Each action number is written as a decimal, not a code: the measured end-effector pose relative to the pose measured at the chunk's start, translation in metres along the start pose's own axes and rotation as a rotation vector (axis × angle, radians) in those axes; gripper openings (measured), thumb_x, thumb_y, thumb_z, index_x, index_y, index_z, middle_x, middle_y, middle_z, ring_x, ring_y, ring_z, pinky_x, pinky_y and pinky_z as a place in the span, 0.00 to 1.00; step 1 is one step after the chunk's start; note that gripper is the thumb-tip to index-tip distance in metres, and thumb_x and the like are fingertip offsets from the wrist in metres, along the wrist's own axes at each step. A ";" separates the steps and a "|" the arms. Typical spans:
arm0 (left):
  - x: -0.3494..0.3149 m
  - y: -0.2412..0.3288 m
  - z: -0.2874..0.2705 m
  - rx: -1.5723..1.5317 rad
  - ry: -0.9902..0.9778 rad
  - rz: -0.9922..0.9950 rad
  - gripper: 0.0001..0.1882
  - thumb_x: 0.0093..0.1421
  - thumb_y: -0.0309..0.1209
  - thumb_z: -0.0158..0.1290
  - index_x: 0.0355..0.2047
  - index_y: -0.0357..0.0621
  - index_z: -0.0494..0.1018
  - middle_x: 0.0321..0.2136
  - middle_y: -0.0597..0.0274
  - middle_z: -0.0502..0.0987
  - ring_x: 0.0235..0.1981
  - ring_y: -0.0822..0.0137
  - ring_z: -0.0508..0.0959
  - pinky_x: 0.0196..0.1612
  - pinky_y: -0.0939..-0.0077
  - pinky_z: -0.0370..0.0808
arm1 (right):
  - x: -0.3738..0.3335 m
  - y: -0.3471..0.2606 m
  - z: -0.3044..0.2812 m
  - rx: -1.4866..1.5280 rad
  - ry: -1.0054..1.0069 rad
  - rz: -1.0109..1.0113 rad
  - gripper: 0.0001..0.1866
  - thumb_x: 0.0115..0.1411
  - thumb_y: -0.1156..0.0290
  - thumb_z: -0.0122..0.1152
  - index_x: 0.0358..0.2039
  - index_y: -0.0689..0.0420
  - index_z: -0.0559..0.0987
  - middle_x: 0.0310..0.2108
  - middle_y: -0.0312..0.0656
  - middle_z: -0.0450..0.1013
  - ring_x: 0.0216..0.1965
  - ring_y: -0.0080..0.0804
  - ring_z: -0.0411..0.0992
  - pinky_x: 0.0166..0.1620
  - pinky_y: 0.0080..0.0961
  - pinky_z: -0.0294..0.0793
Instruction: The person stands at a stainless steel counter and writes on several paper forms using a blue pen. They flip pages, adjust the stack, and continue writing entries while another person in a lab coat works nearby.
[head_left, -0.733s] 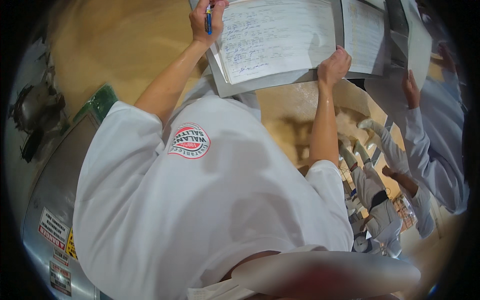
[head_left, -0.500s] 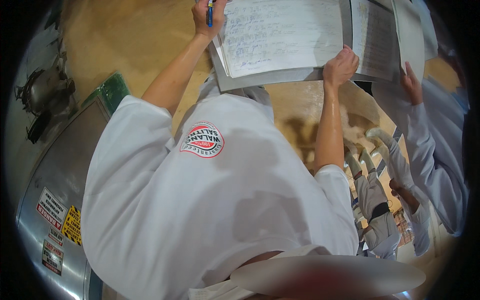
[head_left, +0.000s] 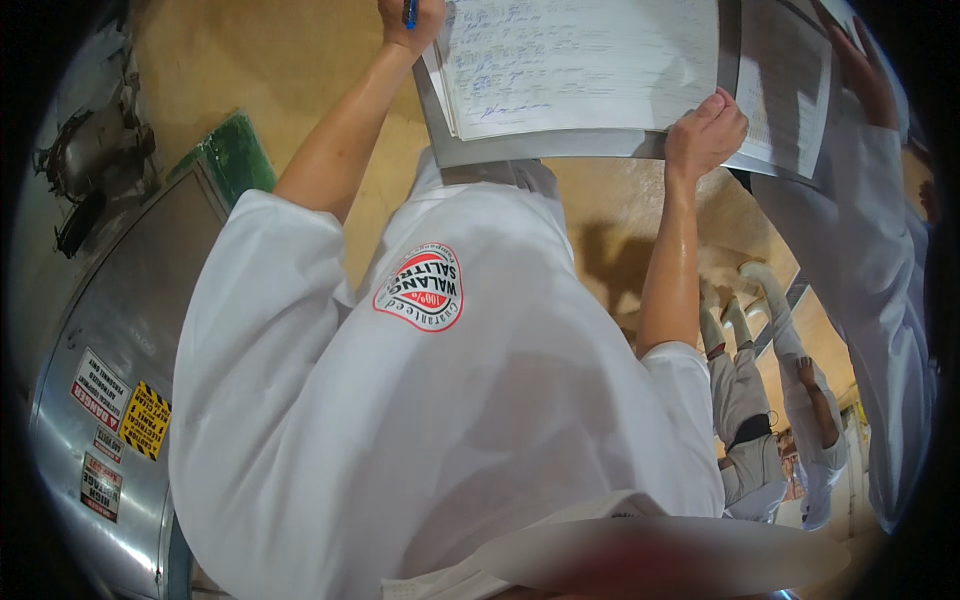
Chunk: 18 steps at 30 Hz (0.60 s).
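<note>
A blue pen [head_left: 410,13] sits in my left hand [head_left: 414,30], which is closed around it at the top edge, beside the left side of a paper stack. These white sheets [head_left: 580,70], filled with rows of blue handwriting, lie on a grey, metal-looking board [head_left: 560,148]. My right hand [head_left: 705,135] grips the board's near edge at the lower right of the sheets, fingers curled over it. Right of a grey divider, another printed sheet [head_left: 785,95] rests. The pen's far end and part of my left hand are cut off by the frame.
At my right stands a co-worker in a white sleeve [head_left: 870,200], one hand [head_left: 868,80] raised by the board. Other people [head_left: 750,430] stand farther behind on the right. On my left are a metal cabinet [head_left: 130,300] with warning labels, a green panel [head_left: 238,150] and dark equipment [head_left: 95,165].
The board, sheets and my right hand have shifted slightly right and up in view. My left hand with the pen has moved up a little. The co-worker's hand has risen beside the board.
</note>
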<state>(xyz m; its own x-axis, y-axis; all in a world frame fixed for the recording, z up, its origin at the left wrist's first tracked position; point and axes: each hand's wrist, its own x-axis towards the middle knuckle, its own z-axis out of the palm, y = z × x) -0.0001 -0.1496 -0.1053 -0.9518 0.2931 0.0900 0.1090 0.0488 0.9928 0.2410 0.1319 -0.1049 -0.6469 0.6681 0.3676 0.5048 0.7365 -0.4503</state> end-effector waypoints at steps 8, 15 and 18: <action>0.000 0.005 0.000 0.043 -0.006 -0.027 0.14 0.68 0.37 0.50 0.43 0.37 0.74 0.34 0.58 0.80 0.40 0.66 0.80 0.49 0.71 0.75 | -0.003 0.004 -0.001 -0.005 -0.035 0.037 0.22 0.72 0.57 0.44 0.44 0.62 0.80 0.42 0.49 0.73 0.47 0.49 0.69 0.56 0.45 0.64; 0.003 0.007 0.003 0.049 -0.012 0.030 0.12 0.68 0.34 0.49 0.41 0.36 0.73 0.33 0.59 0.79 0.39 0.68 0.78 0.47 0.72 0.73 | -0.002 0.011 0.000 -0.030 -0.040 -0.017 0.26 0.74 0.54 0.40 0.44 0.63 0.80 0.41 0.48 0.74 0.47 0.47 0.70 0.53 0.43 0.67; 0.002 0.011 0.002 0.052 -0.004 0.028 0.12 0.69 0.34 0.48 0.41 0.36 0.73 0.33 0.59 0.79 0.38 0.68 0.78 0.47 0.73 0.73 | -0.003 0.011 0.002 -0.022 -0.028 -0.026 0.28 0.75 0.52 0.38 0.43 0.63 0.80 0.41 0.48 0.74 0.46 0.48 0.70 0.53 0.43 0.67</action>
<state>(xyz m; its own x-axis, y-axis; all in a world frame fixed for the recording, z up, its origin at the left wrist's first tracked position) 0.0000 -0.1461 -0.0949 -0.9471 0.2986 0.1176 0.1506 0.0899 0.9845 0.2473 0.1383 -0.1124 -0.6757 0.6454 0.3562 0.4997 0.7562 -0.4224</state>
